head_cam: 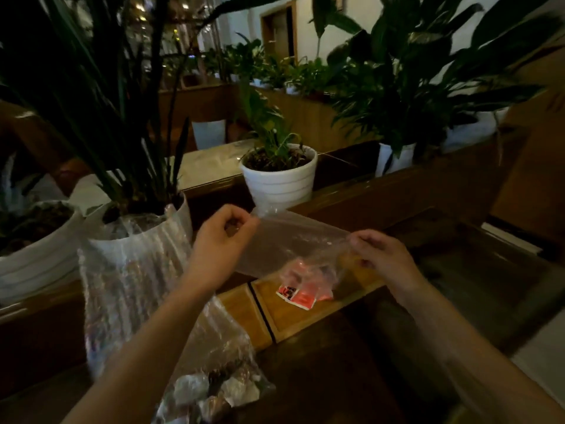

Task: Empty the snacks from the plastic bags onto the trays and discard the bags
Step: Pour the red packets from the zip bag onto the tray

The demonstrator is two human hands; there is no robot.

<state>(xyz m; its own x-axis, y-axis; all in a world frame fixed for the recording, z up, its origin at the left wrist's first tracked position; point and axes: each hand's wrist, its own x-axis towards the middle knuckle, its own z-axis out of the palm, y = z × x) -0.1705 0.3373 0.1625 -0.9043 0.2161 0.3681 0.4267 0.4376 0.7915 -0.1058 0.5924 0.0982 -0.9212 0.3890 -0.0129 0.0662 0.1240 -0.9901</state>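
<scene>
We hold the clear plastic bag [284,240] above the wooden tray [293,313], left hand [220,237] and right hand [382,252] each pinched shut on an end. Film looks thin, limp, slippery; red snack packets [301,293] light, sliding onto the tray. We judge the corners the best hold.

Clear bag [293,240] stretched above tray [290,313]; red snacks [301,296] landing.

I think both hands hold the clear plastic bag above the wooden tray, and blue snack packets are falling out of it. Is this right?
Not quite. In the head view the left hand and right hand do hold the clear plastic bag above the wooden tray, but the snack packets coming out of it are red, not blue.
</scene>
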